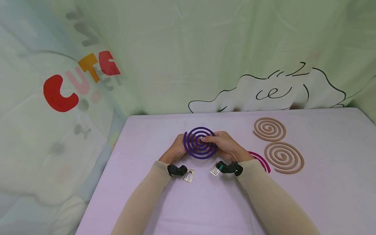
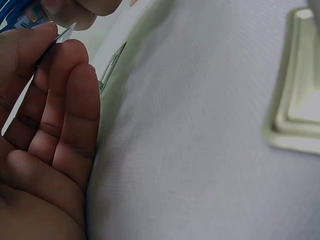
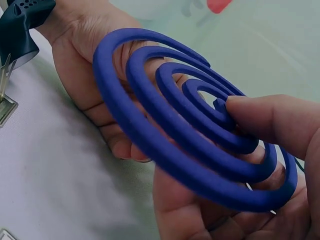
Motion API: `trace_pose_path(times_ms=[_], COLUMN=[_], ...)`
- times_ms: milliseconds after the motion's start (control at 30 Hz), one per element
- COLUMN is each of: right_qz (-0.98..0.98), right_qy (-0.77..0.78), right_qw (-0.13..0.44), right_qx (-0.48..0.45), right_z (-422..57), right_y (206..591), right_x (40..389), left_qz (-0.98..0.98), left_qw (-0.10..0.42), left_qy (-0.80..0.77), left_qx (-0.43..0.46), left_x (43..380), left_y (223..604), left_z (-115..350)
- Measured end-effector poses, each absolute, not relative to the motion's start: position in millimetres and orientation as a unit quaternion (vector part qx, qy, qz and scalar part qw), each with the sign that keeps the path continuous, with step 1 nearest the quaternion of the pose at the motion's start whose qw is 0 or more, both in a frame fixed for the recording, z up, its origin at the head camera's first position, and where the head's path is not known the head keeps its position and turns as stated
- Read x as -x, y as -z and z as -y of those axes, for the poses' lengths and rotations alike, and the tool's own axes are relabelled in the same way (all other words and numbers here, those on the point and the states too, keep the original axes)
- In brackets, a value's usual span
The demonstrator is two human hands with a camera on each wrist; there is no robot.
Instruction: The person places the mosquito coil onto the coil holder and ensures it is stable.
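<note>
Because the right hand's thumb bears on the innermost turn of the blue spiral (image 3: 195,155), we think too firm a squeeze there could crack it, if the stuff is as brittle as it looks. We hold the spiral up between our two hands, its face tipped back toward us. Behind it we pinch a thin metal piece (image 2: 64,36), and should its sharp tip slip off the spiral's centre, the rings could swing round or drop, or the point could catch a fingertip. We would also watch the magenta spiral (image 1: 260,160) partly hidden under our right forearm, since a lowered sleeve might drag it.

As for pose, our forearms converge from either side. Our right hand (image 1: 228,145) is closed to the spiral's thickness, thumb stretched across the front and fingers gathered behind. Our left hand (image 1: 175,150) sits behind the opposite edge, fingers gently bent, with the metal piece between thumb and fingers; how firmly it is gripped, we cannot tell. One flat metal stand (image 1: 189,175) lies just nearer us than the left hand, another (image 1: 214,168) just below the right, and two tan spirals (image 1: 284,157) rest beyond the right hand's outer side.
</note>
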State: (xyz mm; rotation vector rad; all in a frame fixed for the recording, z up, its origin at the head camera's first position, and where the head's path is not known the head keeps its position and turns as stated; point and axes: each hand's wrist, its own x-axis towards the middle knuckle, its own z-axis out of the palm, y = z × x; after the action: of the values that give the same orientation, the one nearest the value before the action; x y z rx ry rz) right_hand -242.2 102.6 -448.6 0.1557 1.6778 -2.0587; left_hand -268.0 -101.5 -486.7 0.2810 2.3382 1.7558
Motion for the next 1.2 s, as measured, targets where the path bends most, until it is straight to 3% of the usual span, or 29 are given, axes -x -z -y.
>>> trace_pose_path(times_ms=[1200], right_qz=[-0.598], right_qy=[0.762], right_qw=[0.246], right_qx=[-0.045], right_z=[-104.1], right_y=[448.1], right_x=[242.3], left_qz=[-0.788], left_qw=[0.088], left_qy=[-0.601], left_qx=[-0.097], left_x=[269.0], left_y=[492.6], left_z=[102.9])
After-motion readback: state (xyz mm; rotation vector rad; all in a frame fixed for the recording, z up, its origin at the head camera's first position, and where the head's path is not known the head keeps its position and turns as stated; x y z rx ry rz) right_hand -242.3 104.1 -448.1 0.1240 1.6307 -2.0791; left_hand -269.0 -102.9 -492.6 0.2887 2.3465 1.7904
